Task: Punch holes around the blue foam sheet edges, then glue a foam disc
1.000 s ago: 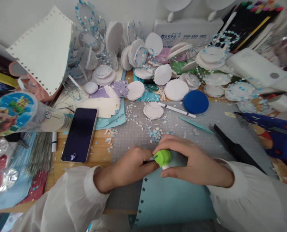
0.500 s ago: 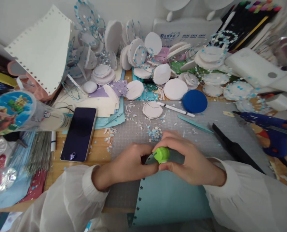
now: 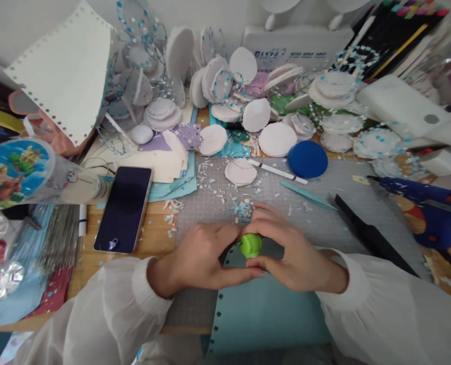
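Head view, from the left: a cup leans in at the edge, and a phone lies just right of it, well apart from the hands. Next comes the left hand, its thumb stretched rightward over the blue-green sheet. Its fingers curl by the sheet's upper left part, but I cannot tell how firmly they pinch it, since their undersides are hidden.

The green punch sits between the hands, on the sheet's curved upper left edge. From there a row of dark holes runs down the left side toward the wearer, so the sheet's punched edge points from the punch toward the body, slanting a little left.

The right hand is the nearer one: its thumb and fingers close round the punch, which lies at its left, at the fingertips. The left fingertips come just beside it. Beyond the hands, paper bits lie on the mat. Farther right are a black tool and a glue gun.
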Motion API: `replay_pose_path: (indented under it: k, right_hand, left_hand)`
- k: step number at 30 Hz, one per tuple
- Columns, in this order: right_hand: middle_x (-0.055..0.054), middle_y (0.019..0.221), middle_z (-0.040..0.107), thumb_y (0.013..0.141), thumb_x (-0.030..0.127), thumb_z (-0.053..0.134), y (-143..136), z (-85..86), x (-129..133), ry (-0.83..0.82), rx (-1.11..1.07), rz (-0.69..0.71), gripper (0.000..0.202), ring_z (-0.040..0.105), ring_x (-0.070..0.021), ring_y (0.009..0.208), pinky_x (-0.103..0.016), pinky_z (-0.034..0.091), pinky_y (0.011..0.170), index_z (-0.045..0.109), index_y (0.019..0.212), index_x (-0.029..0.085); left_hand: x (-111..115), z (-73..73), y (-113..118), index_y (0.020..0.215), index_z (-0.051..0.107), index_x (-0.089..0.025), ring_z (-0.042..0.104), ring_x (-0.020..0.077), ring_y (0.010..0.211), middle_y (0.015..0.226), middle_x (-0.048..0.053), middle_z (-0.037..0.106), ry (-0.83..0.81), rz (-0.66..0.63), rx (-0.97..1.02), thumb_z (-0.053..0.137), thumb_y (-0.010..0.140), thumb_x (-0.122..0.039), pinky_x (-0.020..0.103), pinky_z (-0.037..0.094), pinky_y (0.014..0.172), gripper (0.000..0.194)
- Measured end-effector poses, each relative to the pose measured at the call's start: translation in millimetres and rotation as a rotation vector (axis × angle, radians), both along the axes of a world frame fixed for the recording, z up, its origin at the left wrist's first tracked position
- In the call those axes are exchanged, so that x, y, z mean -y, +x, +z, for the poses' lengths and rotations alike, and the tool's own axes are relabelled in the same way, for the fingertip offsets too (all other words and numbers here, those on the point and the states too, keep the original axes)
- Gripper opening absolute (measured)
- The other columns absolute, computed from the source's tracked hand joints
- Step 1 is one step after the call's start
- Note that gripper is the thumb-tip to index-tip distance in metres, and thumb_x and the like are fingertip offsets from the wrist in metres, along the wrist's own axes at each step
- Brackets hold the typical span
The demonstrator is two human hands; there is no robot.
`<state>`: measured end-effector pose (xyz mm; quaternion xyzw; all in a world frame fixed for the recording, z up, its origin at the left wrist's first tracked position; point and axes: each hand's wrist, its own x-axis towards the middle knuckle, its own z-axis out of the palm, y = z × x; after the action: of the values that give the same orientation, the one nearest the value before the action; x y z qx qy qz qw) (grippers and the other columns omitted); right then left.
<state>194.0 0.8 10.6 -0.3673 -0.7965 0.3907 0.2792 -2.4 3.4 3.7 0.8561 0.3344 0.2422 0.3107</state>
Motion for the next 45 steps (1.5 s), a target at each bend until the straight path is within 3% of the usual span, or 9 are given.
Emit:
replay_pose_path:
  k: [6,11,15,19,25,30,36,45]
  right_hand:
    - [0.002,0.074,0.048,0.075,0.014,0.061,-1,1.1,1,-0.001,-0.023,0.012,0.014,0.051,-0.0163,0.074,-0.050,0.023,0.110,0.053,0.084,0.022]
    - [0.001,0.075,0.053,0.083,0.039,0.064,1,4.3,-3,-0.035,-0.063,-0.027,0.020,0.054,-0.0171,0.075,-0.050,0.023,0.110,0.058,0.088,0.021]
    - [-0.001,0.077,0.055,0.083,0.050,0.062,3,4.7,-5,0.001,-0.076,-0.073,0.030,0.054,-0.0187,0.077,-0.049,0.032,0.104,0.059,0.092,0.021]
    - [-0.004,0.081,0.058,0.084,0.049,0.060,7,5.1,-5,0.015,-0.070,-0.091,0.029,0.055,-0.0212,0.085,-0.045,0.040,0.097,0.059,0.094,0.022]
    - [-0.006,0.097,0.064,0.080,0.045,0.067,14,10.5,-5,-0.028,-0.036,-0.064,0.034,0.056,-0.0240,0.103,-0.039,0.044,0.093,0.060,0.105,0.022]
    - [-0.007,0.103,0.064,0.083,0.038,0.066,18,17.2,-8,-0.123,-0.017,-0.039,0.032,0.059,-0.0208,0.098,-0.035,0.047,0.090,0.059,0.110,0.021]
    - [-0.008,0.113,0.064,0.081,0.036,0.067,22,16.6,-8,-0.194,0.031,-0.005,0.041,0.058,-0.0230,0.106,-0.039,0.046,0.094,0.056,0.118,0.021]
    - [-0.005,0.104,0.065,0.077,0.037,0.070,18,19.1,-10,-0.284,0.020,-0.027,0.037,0.061,-0.0203,0.097,-0.035,0.048,0.089,0.060,0.110,0.023]
  left_hand:
    - [2,0.2,0,0.071,0.050,-0.017,0.042,0.0092,0.047,0.057,-0.003,0.048,0.040,-0.020,0.050,0.059,0.081,-0.049,0.024,0.026,0.045,0.035]
    - [-1,4.0,-3,0.088,0.057,-0.013,0.046,0.0098,0.052,0.061,-0.003,0.052,-0.105,0.002,0.063,0.061,0.080,-0.055,0.022,0.030,0.048,0.043]
    - [-4,4.2,-8,0.076,0.053,-0.015,0.046,0.0107,0.053,0.060,-0.002,0.051,-0.059,-0.095,0.022,0.044,0.091,-0.054,0.024,0.030,0.049,0.042]
    - [-4,1.9,-7,0.074,0.046,-0.018,0.045,0.0109,0.051,0.059,-0.002,0.050,-0.024,-0.168,-0.019,0.027,0.099,-0.038,0.025,0.030,0.050,0.037]
    - [-3,0.2,-6,0.072,0.039,-0.020,0.039,0.0103,0.048,0.057,-0.004,0.043,0.058,-0.105,0.013,0.034,0.094,-0.018,0.026,0.029,0.050,0.022]
    - [-3,0.3,-8,0.069,0.036,-0.020,0.037,0.0104,0.047,0.056,-0.005,0.039,0.103,-0.089,0.063,0.036,0.091,-0.015,0.026,0.028,0.049,0.022]
    - [-4,0.5,-9,0.069,0.038,-0.020,0.038,0.0102,0.047,0.055,-0.004,0.042,0.094,-0.042,0.068,0.036,0.091,-0.016,0.026,0.030,0.049,0.022]
    - [-5,1.6,-7,0.069,0.038,-0.020,0.040,0.0110,0.046,0.054,-0.004,0.043,0.147,-0.051,0.081,0.036,0.092,-0.016,0.026,0.031,0.048,0.023]
